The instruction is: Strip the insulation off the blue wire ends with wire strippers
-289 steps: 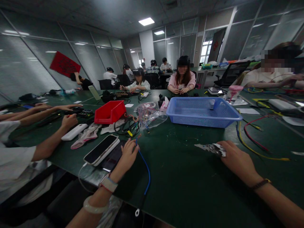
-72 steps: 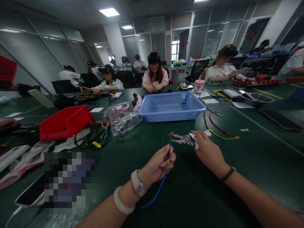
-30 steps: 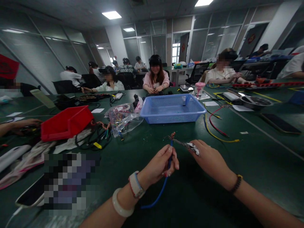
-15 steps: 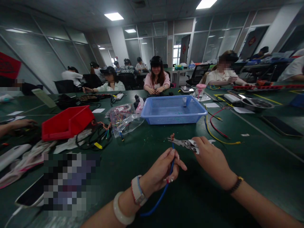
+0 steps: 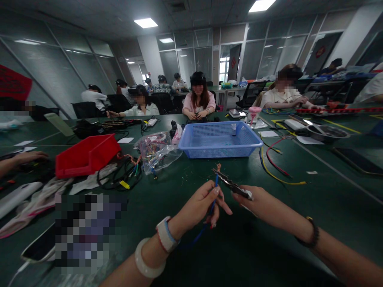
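Between the thumb and fingers of my left hand (image 5: 199,205) is a blue wire (image 5: 213,206), held upright, its lower part curving down toward the table. Bare copper strands (image 5: 219,168) fan out at the wire's top end. My right hand (image 5: 261,201) is closed around wire strippers (image 5: 233,185), whose jaws point left and lie at the wire just under the copper. Whether the jaws grip the wire, I cannot tell. Tiny scraps lie on the green table (image 5: 191,175) beyond my hands.
A blue plastic basket (image 5: 221,152) stands just beyond my hands. To the left are a clear bag of wires (image 5: 158,153), a red bin (image 5: 88,155) and a phone (image 5: 38,243). Yellow and red cables (image 5: 283,181) lie at right. Several people sit across the table.
My right hand has turned over, so the strippers now show edge-on instead of flat. The copper end stands a little higher, and my left hand has shifted slightly left.
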Tool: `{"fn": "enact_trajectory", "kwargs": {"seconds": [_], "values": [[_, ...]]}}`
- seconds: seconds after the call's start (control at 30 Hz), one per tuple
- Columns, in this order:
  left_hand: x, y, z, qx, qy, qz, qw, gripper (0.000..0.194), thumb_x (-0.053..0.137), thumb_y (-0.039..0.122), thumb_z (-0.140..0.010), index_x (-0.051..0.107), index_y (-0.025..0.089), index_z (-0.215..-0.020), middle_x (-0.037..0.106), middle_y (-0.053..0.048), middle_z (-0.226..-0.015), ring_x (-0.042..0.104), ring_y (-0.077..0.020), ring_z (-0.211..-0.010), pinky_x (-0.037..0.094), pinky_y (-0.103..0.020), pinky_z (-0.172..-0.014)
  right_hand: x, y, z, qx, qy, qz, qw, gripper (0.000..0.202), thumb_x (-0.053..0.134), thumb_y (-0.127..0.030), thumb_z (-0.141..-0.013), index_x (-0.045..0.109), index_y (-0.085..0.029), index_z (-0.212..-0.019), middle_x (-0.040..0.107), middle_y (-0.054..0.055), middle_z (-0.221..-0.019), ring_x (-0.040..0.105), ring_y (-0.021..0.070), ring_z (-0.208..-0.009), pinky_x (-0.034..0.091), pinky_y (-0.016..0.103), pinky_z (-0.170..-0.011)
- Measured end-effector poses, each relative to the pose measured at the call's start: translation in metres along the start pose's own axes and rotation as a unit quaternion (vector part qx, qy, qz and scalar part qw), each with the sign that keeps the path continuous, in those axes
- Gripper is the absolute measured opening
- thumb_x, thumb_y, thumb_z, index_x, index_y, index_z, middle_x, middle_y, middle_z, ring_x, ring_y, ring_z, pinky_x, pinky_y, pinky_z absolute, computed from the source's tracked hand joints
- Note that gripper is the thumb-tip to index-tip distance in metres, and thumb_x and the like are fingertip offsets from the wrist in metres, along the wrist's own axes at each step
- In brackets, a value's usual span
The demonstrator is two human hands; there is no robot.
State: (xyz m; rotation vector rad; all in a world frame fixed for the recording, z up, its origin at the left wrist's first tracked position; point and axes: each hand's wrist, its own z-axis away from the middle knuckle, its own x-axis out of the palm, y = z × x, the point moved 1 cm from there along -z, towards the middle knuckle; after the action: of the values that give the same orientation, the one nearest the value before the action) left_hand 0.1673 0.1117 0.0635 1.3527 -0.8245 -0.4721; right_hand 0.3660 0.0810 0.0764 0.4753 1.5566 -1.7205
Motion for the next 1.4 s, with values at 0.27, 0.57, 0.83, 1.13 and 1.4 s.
{"fn": "enact_trajectory", "kwargs": {"seconds": [0.27, 0.57, 0.83, 1.13, 1.4], "values": [[-0.009, 0.003, -0.001, 0.0, 0.043, 0.01, 0.999, 0.031, 0.041, 0.048, -0.095, 0.046, 0.018, -0.09, 0.064, 0.0, -0.061, 0.038, -0.0035, -0.033, 0.026, -0.013, -0.032, -0.001, -0.001, -0.016, -0.022, 0.03, 0.011, 0.999, 0.035, 0.039, -0.048, -0.091, 0.059, -0.02, -0.086, 0.065, 0.005, -0.081, 0.057, 0.0153, -0.069, 0.039, 0.026, -0.062], [-0.021, -0.011, -0.002, -0.031, 0.094, 0.082, 0.992, 0.034, 0.05, 0.047, -0.091, 0.058, 0.014, -0.096, 0.066, -0.003, -0.073, 0.046, -0.0033, -0.037, 0.025, -0.015, -0.032, 0.004, -0.002, -0.023, -0.028, 0.053, 0.048, 0.997, 0.032, 0.037, -0.045, -0.092, 0.056, -0.021, -0.083, 0.065, 0.005, -0.082, 0.06, 0.016, -0.071, 0.04, 0.027, -0.065], [-0.023, -0.007, 0.0, -0.025, 0.112, 0.035, 0.993, 0.033, 0.055, 0.047, -0.088, 0.059, 0.015, -0.09, 0.066, -0.003, -0.075, 0.053, -0.0055, -0.043, 0.029, -0.014, -0.034, 0.001, -0.007, -0.017, -0.005, -0.002, -0.002, 1.0, 0.035, 0.039, -0.05, -0.091, 0.059, -0.021, -0.09, 0.066, 0.005, -0.084, 0.059, 0.0142, -0.064, 0.039, 0.026, -0.058], [-0.028, -0.007, 0.001, -0.025, 0.097, -0.065, 0.993, 0.033, 0.048, 0.046, -0.092, 0.058, 0.014, -0.088, 0.06, 0.0, -0.066, 0.041, -0.0039, -0.04, 0.03, -0.016, -0.039, 0.0, -0.004, -0.018, -0.005, -0.025, 0.038, 0.999, 0.032, 0.041, -0.044, -0.091, 0.061, -0.02, -0.086, 0.066, 0.006, -0.082, 0.059, 0.0162, -0.07, 0.041, 0.027, -0.062], [-0.038, -0.007, 0.005, 0.006, 0.087, -0.193, 0.977, 0.032, 0.04, 0.042, -0.096, 0.058, 0.016, -0.097, 0.059, 0.0, -0.07, 0.042, -0.0047, -0.045, 0.033, -0.016, -0.043, -0.007, -0.008, -0.012, 0.054, -0.194, -0.1, 0.974, 0.04, 0.048, -0.052, -0.086, 0.062, -0.014, -0.087, 0.065, 0.003, -0.073, 0.045, 0.0054, -0.044, 0.033, 0.017, -0.037]]}}
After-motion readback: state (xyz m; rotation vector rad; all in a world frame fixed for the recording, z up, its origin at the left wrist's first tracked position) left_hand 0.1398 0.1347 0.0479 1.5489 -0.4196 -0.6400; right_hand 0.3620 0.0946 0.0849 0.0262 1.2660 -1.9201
